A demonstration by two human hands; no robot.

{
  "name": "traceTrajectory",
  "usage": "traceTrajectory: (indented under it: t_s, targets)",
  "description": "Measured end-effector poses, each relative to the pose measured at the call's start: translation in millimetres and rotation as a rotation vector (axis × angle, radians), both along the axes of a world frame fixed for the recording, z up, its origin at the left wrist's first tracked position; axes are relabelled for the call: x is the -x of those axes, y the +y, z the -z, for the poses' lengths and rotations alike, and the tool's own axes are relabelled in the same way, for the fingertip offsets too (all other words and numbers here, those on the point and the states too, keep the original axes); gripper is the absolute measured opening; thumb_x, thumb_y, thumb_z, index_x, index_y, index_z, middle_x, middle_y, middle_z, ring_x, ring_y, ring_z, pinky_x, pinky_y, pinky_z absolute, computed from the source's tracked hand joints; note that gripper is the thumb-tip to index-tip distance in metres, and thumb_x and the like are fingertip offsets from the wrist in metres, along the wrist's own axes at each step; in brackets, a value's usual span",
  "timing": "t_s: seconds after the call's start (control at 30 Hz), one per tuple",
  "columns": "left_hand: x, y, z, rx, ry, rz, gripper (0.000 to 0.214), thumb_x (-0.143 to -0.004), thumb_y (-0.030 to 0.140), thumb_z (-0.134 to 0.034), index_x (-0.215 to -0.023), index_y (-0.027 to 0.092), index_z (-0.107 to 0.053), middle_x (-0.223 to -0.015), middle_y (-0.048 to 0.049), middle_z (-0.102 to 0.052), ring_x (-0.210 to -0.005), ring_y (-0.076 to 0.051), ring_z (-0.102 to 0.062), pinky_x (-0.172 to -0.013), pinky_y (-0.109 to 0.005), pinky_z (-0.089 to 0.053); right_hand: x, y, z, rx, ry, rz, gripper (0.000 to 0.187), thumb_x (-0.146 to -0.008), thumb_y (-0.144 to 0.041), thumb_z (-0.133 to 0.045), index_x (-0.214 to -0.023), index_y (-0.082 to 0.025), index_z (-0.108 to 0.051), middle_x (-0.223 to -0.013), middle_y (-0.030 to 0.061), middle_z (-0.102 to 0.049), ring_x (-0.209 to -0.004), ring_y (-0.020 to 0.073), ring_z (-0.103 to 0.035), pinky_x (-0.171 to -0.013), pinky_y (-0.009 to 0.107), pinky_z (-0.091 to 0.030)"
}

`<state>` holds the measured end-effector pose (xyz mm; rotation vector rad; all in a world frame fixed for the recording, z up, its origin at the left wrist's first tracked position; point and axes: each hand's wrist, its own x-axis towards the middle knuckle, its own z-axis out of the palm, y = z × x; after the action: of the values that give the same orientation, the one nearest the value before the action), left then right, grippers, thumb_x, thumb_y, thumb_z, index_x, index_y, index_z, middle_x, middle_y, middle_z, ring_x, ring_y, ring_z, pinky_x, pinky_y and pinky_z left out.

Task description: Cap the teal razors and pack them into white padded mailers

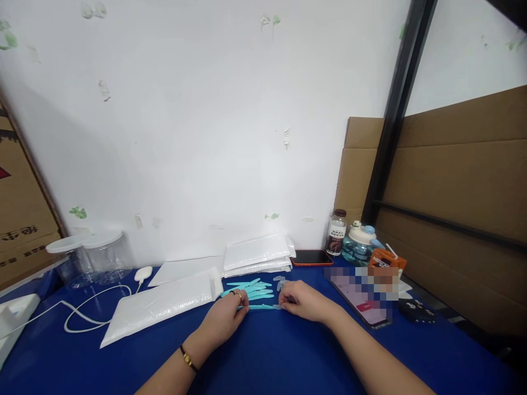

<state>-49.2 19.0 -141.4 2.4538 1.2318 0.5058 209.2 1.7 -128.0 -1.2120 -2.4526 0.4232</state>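
Forearms [362,340]: ours, reaching in from 7 and 5 o'clock.
Left hand [230,307]: fingers curled in close, pinching the left end of a turquoise stick [262,307]; we wear a bracelet [187,357] and a ring [239,297].
Right hand [298,300]: narrow, thumb and finger drawn together at the stick's clear end.
Stick: level between our hands, low at the view's middle; clock directions below run from it.
White padded envelope [164,304]: 9 o'clock, near our left hand.
Envelope stack [257,253]: 12 o'clock, against the wall.
Clear tubs [109,258]: towards 10, white-lidded.
Jug and brown-capped bottle: jug [358,249] and bottle [337,233] side by side at 2.
Phones: lit one [358,299] at 3, partly pixelated; dark one [312,258] at 2.
Turquoise pile [255,287]: 11 o'clock, just beyond the stick; our left hand hides some.
Clear pieces [280,285]: 1 o'clock, beside our right hand.
Wall [206,137]: white, scuffed, at 12.
Tabletop [263,356]: blue, beneath everything we handle.
Cardboard [461,219]: 2 o'clock, behind a black post [399,99].
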Motion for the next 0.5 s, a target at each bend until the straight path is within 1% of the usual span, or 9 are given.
traceTrajectory:
  t_s: [0.17, 0.4, 0.5]
  targets:
    - [-1.2, 0.4, 1.7, 0.002, -0.007, 0.010, 0.014, -0.084, 0.025, -0.040, -0.082, 0.020, -0.054, -0.083, -0.0021, -0.059, -0.078, -0.016, -0.052, -0.070, -0.025, -0.037, 7.9, -0.4, 3.6, 0.006, 0.010, -0.014, 0.016, -0.075, -0.010, -0.051, -0.078, -0.017, -0.065, -0.079, 0.0021, -0.065, -0.072, 0.0130, -0.057, -0.062, 0.020, -0.040]
    - [2.0, 0.0, -2.0, 0.026, -0.005, 0.005, 0.014, -0.083, 0.025, -0.041, -0.081, 0.020, -0.054, -0.082, -0.0019, -0.060, -0.078, -0.016, -0.053, -0.068, -0.025, -0.037, -2.3, 0.2, 3.7, 0.014, 0.003, 0.061, 0.016, -0.076, -0.010, -0.051, -0.077, -0.017, -0.065, -0.078, 0.0022, -0.064, -0.068, 0.0126, -0.057, -0.059, 0.019, -0.039]
    - [2.4, -0.2, -2.8, 0.029, -0.021, 0.008, 0.014, -0.083, 0.024, -0.041, -0.080, 0.021, -0.054, -0.082, -0.0013, -0.060, -0.077, -0.015, -0.053, -0.068, -0.024, -0.037, -1.1, -0.4, 2.4, 0.016, 0.008, 0.062, 0.015, -0.076, -0.011, -0.052, -0.076, -0.017, -0.065, -0.076, 0.0020, -0.064, -0.067, 0.0126, -0.057, -0.059, 0.019, -0.039]
